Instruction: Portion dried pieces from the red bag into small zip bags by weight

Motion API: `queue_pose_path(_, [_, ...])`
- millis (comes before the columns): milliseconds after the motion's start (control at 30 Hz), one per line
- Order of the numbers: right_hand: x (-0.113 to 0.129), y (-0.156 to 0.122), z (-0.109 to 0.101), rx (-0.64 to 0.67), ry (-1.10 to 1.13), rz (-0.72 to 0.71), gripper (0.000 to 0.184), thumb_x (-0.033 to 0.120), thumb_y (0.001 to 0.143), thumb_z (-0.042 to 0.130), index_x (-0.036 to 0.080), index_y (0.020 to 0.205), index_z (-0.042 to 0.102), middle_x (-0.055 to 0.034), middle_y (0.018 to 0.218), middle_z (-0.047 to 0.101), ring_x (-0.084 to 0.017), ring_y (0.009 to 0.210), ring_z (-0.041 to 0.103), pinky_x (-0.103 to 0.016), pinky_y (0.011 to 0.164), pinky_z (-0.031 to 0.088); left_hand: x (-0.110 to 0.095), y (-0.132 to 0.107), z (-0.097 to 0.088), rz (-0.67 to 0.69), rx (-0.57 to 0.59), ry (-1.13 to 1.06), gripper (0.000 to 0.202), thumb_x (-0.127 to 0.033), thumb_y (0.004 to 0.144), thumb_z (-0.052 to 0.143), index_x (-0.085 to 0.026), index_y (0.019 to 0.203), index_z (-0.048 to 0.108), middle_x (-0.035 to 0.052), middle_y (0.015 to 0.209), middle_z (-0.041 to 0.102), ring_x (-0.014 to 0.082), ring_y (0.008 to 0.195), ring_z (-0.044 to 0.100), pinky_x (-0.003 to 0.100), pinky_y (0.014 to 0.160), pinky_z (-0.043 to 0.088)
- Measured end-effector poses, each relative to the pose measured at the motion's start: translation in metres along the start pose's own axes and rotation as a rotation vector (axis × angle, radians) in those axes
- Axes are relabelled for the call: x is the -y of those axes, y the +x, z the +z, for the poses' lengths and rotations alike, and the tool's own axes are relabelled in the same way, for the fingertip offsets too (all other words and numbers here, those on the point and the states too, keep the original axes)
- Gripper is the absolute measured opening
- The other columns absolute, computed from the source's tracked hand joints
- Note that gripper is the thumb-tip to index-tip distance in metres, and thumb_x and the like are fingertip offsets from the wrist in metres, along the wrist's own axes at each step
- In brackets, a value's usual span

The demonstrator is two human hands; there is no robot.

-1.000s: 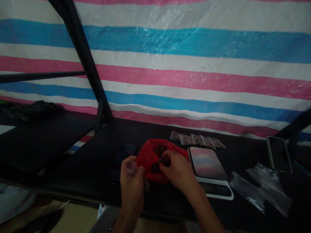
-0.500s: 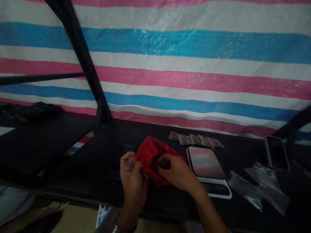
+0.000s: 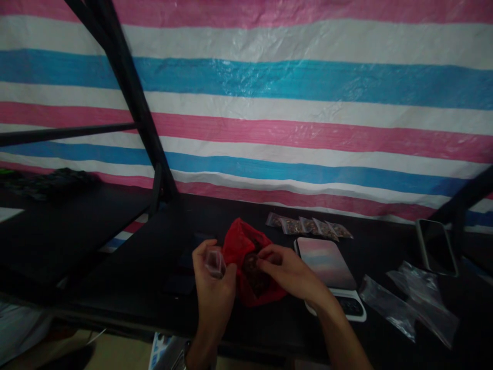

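A red bag (image 3: 236, 245) sits on the black table with its mouth open, dark brown contents (image 3: 252, 267) showing inside. My left hand (image 3: 215, 290) is at its left side, fingers curled around a small clear zip bag (image 3: 215, 262) that stands open at the top. My right hand (image 3: 288, 270) reaches in from the right, fingertips pinched together at the mouth of the red bag; what they grip is too dark to make out. Right beside them lies a kitchen scale (image 3: 327, 261) with a shiny platform, its lower part partly covered by my right forearm.
Several filled small zip bags (image 3: 310, 226) lie in a row behind the scale. Clear flat plastic bags (image 3: 389, 307) lie to its right, with a phone (image 3: 436, 246) beyond. A black metal frame (image 3: 133, 97) rises at left before a striped plastic sheet (image 3: 308, 118).
The small zip bag in my left hand now shows its opened top. My right fingers have drawn slightly up and out of the red bag's mouth. The view has tilted up slightly.
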State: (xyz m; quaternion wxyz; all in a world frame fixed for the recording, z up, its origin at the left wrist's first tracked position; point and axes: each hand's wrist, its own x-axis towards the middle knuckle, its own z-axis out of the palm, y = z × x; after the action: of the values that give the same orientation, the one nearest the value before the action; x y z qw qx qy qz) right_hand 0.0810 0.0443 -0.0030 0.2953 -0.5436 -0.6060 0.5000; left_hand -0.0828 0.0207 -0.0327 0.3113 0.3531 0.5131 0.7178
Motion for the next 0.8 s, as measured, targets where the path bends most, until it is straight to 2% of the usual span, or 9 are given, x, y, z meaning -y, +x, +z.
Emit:
queue_pose_path(67, [0.005,-0.005,-0.009,-0.027,0.02,-0.006,0.015,0.027,0.091,0.068,0.018,0.1,0.075,-0.0002,0.08,0.074,-0.015,0.073,0.067,-0.024,0.063,0.043,0.001,-0.001,0.0,0.062,0.057,0.078,0.056,-0.019,0.065,0.075,-0.023,0.117,0.056,-0.0037,0.085,0.061,0.013,0.067,0.06,0.025,0.065,0.052])
queue_pose_path(167, [0.016,-0.015,-0.017,-0.047,0.062,-0.041,0.018,0.034,0.092,0.068,0.02,0.103,0.072,0.0009,0.082,0.073,-0.016,0.076,0.067,-0.025,0.066,0.046,0.005,-0.005,0.001,0.081,0.17,0.165,0.054,-0.027,0.075,0.079,-0.024,0.124,0.056,-0.0015,0.088,0.064,0.0164,0.073,0.063,0.028,0.069,0.053])
queue_pose_path(267, [0.028,-0.023,-0.016,-0.069,0.086,-0.143,0.019,0.035,0.092,0.067,0.022,0.105,0.07,-0.0001,0.091,0.074,-0.017,0.085,0.069,-0.027,0.075,0.051,0.014,-0.009,0.001,0.067,0.244,0.268,0.058,-0.038,0.079,0.083,-0.024,0.13,0.058,0.0044,0.104,0.07,0.0218,0.088,0.069,0.035,0.08,0.055])
queue_pose_path(333, [0.035,-0.028,-0.011,-0.096,0.051,-0.206,0.014,0.03,0.091,0.067,0.023,0.104,0.07,0.0,0.094,0.074,-0.017,0.088,0.069,-0.028,0.078,0.052,0.02,-0.011,0.002,0.045,0.272,0.3,0.058,-0.04,0.08,0.083,-0.025,0.131,0.06,0.0074,0.112,0.072,0.0245,0.096,0.071,0.038,0.086,0.056])
queue_pose_path(400, [0.041,-0.032,-0.003,-0.141,-0.062,-0.252,0.013,0.022,0.089,0.068,0.024,0.102,0.072,0.0003,0.097,0.074,-0.018,0.091,0.069,-0.029,0.084,0.052,0.024,-0.012,0.002,0.019,0.276,0.268,0.055,-0.038,0.08,0.083,-0.025,0.129,0.062,0.0091,0.115,0.073,0.0259,0.099,0.072,0.039,0.086,0.057])
queue_pose_path(533, [0.048,-0.037,0.01,-0.23,-0.402,-0.314,0.024,0.01,0.086,0.07,0.028,0.102,0.075,-0.0007,0.109,0.074,-0.022,0.104,0.067,-0.035,0.093,0.049,0.025,-0.012,0.004,-0.006,0.257,0.189,0.055,-0.03,0.073,0.087,-0.024,0.124,0.066,0.0097,0.114,0.075,0.0259,0.097,0.074,0.036,0.082,0.058])
queue_pose_path(667, [0.048,-0.037,0.018,-0.237,-0.619,-0.39,0.03,0.01,0.089,0.069,0.03,0.111,0.074,-0.0025,0.119,0.073,-0.026,0.111,0.065,-0.042,0.097,0.047,0.024,-0.011,0.004,-0.036,0.256,0.16,0.054,-0.029,0.073,0.086,-0.023,0.122,0.064,0.0097,0.111,0.075,0.026,0.096,0.073,0.035,0.079,0.057])
queue_pose_path(800, [0.049,-0.034,0.021,-0.262,-0.657,-0.441,0.03,0.013,0.092,0.071,0.03,0.116,0.073,-0.0028,0.121,0.074,-0.027,0.112,0.065,-0.045,0.101,0.046,0.023,-0.011,0.002,-0.035,0.261,0.193,0.054,-0.032,0.076,0.083,-0.022,0.124,0.062,0.0099,0.116,0.073,0.0265,0.1,0.072,0.038,0.087,0.055])
